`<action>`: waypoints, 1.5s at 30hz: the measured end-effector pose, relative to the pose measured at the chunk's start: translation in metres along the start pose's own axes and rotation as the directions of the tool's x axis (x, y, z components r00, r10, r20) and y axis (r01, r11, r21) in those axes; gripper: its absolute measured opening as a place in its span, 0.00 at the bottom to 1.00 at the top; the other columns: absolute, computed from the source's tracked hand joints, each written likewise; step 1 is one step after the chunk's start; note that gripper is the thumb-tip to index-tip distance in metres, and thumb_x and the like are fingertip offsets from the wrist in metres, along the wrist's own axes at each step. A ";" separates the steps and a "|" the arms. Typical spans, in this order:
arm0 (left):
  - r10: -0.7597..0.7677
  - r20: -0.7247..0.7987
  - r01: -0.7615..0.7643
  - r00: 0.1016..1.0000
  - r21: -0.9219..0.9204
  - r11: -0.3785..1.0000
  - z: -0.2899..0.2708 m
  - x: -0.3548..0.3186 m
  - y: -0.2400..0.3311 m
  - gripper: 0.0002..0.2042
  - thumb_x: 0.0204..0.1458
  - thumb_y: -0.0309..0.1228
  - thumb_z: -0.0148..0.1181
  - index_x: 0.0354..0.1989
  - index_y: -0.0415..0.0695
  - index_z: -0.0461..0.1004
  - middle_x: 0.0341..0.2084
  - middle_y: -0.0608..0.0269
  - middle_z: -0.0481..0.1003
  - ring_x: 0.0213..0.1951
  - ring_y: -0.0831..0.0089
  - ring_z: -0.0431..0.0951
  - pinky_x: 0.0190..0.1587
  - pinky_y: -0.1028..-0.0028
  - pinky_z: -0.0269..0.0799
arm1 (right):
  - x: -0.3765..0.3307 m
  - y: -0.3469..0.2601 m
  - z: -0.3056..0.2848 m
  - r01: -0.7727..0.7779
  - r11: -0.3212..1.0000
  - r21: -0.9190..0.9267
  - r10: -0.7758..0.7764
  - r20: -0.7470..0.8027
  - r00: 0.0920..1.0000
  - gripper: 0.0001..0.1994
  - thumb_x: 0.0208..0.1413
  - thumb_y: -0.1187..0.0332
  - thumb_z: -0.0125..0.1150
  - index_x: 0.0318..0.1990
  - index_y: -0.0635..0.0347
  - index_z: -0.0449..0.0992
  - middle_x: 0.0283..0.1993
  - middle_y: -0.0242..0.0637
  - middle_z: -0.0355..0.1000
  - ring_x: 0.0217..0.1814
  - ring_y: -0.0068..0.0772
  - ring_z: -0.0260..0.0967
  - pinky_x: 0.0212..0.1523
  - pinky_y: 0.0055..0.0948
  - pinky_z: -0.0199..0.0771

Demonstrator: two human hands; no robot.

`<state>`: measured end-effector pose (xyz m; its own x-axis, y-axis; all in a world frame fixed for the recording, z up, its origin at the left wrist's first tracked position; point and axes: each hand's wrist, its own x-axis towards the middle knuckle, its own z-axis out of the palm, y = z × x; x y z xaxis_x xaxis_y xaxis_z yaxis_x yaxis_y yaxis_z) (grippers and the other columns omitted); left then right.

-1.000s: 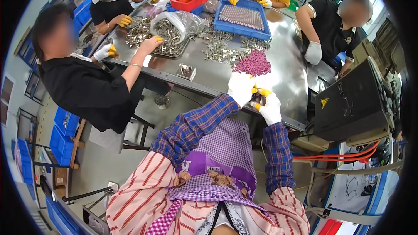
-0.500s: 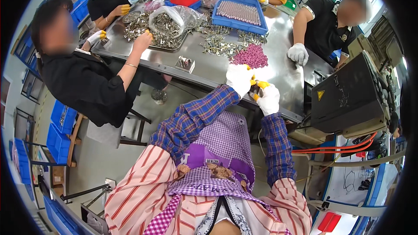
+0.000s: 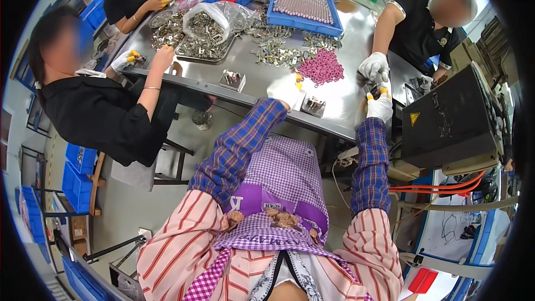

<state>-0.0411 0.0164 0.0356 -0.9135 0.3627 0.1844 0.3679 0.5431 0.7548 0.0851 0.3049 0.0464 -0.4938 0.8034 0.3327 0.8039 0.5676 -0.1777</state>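
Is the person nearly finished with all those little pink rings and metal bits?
Not nearly. A blue tray already holds neat rows of pieces. The left hand is beside a small metal fixture; the right hand is at the table's right edge. A pile of pink rings and loose metal parts still wait.

Gloved hands, left hand (image 3: 287, 92) and right hand (image 3: 380, 106), flank a small metal fixture (image 3: 314, 105)

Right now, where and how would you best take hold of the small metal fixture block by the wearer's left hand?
Probably by its two side edges, from above. The metal fixture block lies flat on the steel table with parts standing on top, beside the left hand.
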 end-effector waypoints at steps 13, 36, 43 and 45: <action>0.209 -0.045 -0.152 0.977 0.541 0.827 -0.017 0.059 -0.001 0.09 0.46 0.37 0.57 0.35 0.52 0.78 0.30 0.61 0.77 0.32 0.59 0.76 0.36 0.62 0.69 | 0.006 -0.004 -0.012 0.046 0.999 -0.028 -0.045 0.038 0.998 0.23 0.50 0.50 0.61 0.48 0.55 0.73 0.44 0.37 0.70 0.41 0.40 0.71 0.42 0.32 0.73; 0.148 -0.148 -0.124 0.978 0.162 0.979 -0.019 -0.040 -0.015 0.14 0.50 0.38 0.56 0.43 0.46 0.75 0.34 0.60 0.77 0.28 0.59 0.77 0.32 0.66 0.71 | -0.066 -0.085 -0.014 0.183 0.744 0.642 -0.334 0.121 0.935 0.11 0.50 0.70 0.60 0.43 0.60 0.76 0.37 0.37 0.76 0.38 0.33 0.73 0.41 0.25 0.71; 0.006 0.282 -0.018 0.959 0.038 0.999 -0.032 -0.061 0.026 0.23 0.53 0.40 0.54 0.57 0.46 0.67 0.36 0.61 0.78 0.31 0.59 0.78 0.36 0.68 0.73 | -0.104 -0.082 -0.050 0.176 0.634 0.753 -0.571 0.302 0.764 0.14 0.46 0.77 0.63 0.43 0.63 0.76 0.37 0.36 0.76 0.37 0.29 0.72 0.39 0.22 0.72; 0.036 0.288 -0.065 0.957 0.092 0.994 -0.023 -0.072 0.032 0.24 0.53 0.41 0.53 0.58 0.46 0.65 0.35 0.61 0.78 0.32 0.59 0.78 0.37 0.68 0.73 | -0.102 -0.078 -0.048 0.189 0.625 0.757 -0.588 0.299 0.752 0.14 0.46 0.76 0.63 0.44 0.63 0.76 0.37 0.36 0.76 0.36 0.29 0.72 0.39 0.22 0.72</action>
<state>0.0323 -0.0097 0.0604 -0.8109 0.5847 0.0227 0.4414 0.5857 0.6798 0.0883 0.1703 0.0710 -0.9430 0.3235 0.0780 0.1584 0.6426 -0.7496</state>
